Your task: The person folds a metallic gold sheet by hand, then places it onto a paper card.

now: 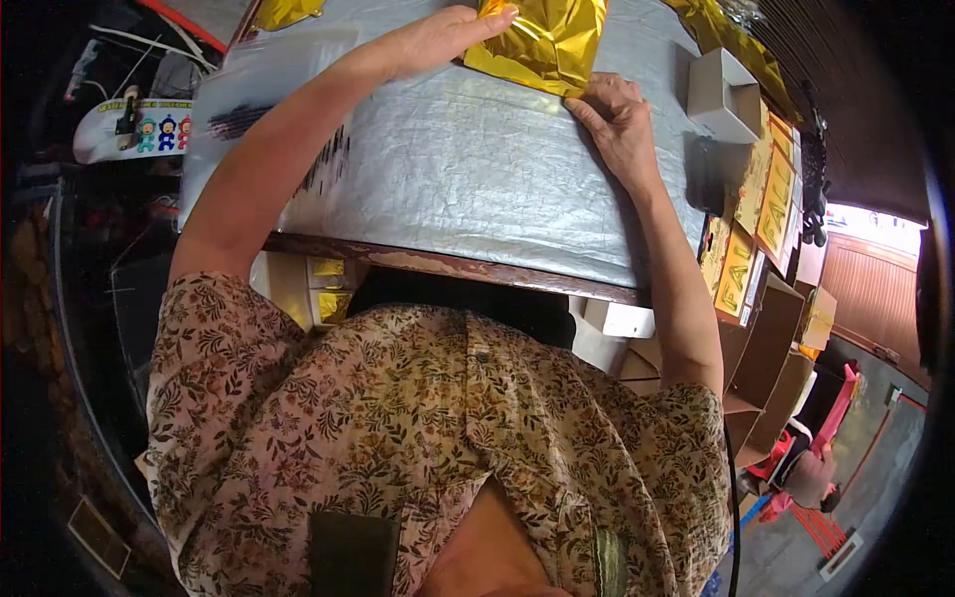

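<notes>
A shiny gold foil bag (542, 45) lies at the far side of the silver-covered table (448, 189), cut off by the top of the view. My left hand (443, 38) reaches to its left side, fingers stretched out and tips touching the foil. At the bag's near right corner is my right hand (619, 114), its fingers curled and its thumb against the foil edge. The corner appears pinched there, though the fingers partly hide it.
An open white box (721, 95) stands on the table's right side. More gold foil (731, 40) lies behind it. Yellow printed cartons (761, 219) and open cardboard boxes (761, 343) line the right edge. At left is a white board with cartoon figures (139, 129).
</notes>
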`<action>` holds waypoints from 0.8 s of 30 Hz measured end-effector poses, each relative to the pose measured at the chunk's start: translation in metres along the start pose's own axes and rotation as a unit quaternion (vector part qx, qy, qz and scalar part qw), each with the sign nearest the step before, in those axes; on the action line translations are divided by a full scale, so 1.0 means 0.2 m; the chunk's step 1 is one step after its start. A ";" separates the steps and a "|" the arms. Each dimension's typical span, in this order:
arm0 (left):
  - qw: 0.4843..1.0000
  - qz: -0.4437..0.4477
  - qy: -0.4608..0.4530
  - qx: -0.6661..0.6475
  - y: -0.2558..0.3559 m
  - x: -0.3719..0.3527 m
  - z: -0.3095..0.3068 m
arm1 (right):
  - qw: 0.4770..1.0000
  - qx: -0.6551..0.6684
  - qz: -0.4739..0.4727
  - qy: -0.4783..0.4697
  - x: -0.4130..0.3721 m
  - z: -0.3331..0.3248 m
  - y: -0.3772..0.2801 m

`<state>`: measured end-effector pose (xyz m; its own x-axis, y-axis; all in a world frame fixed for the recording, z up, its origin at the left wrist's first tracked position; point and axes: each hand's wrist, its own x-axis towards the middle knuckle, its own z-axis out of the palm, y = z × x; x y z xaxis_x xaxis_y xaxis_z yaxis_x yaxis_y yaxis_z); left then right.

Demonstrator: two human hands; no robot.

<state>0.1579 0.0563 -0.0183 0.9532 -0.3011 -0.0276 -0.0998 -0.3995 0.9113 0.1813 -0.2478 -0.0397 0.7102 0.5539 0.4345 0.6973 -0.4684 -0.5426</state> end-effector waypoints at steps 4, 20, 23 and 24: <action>0.998 -0.053 -0.013 0.025 -0.03 0.03 -0.04 | 1.000 0.000 0.005 -0.005 0.00 -0.01 -0.01; 0.991 0.027 0.082 0.105 -0.03 -0.15 0.07 | 0.994 0.082 0.073 0.001 0.02 0.07 0.03; 0.981 0.040 0.148 0.118 -0.07 -0.16 0.10 | 0.994 0.069 0.082 0.002 0.01 0.07 0.03; 0.981 0.040 0.149 0.118 -0.07 -0.16 0.10 | 0.995 0.050 0.084 -0.007 0.01 0.07 0.03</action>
<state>0.1219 0.0537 -0.0387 0.9774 -0.0866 0.1929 -0.2066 -0.5854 0.7840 0.1861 -0.2396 -0.0515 0.8142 0.4837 0.3211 0.5548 -0.4852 -0.6758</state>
